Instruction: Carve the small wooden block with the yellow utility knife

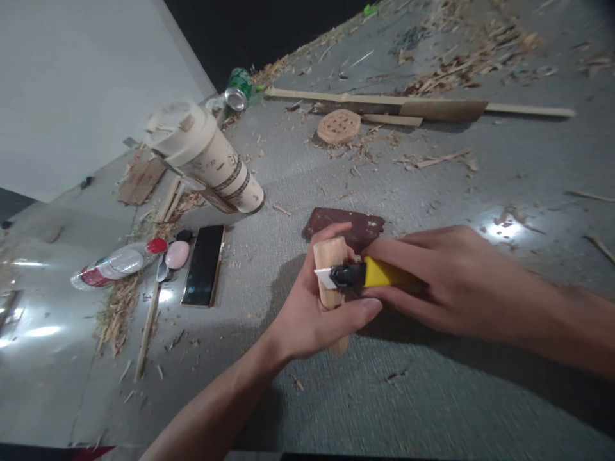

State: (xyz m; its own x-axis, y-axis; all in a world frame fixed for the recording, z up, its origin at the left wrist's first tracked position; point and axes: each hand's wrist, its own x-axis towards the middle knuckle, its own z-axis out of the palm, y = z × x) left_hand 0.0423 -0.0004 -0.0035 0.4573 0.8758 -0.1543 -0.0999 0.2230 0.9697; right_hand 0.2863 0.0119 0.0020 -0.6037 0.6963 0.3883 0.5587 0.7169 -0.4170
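My left hand (307, 314) is wrapped round a short piece of light wood (329, 257), holding it upright above the grey floor mat. My right hand (446, 282) grips a yellow utility knife (379, 273); its black head and white blade tip (325, 276) lie across the front of the wood. A dark brown sheet of sandpaper (353, 225) lies on the mat just behind both hands.
To the left lie a black phone (204, 264), a pink oval object (177, 254), a plastic bottle (118, 264) and a tipped beige lidded cup (206, 157). Farther back are a green can (239, 88), a round lattice wood piece (339, 126), long wood strips (384, 102) and scattered shavings.
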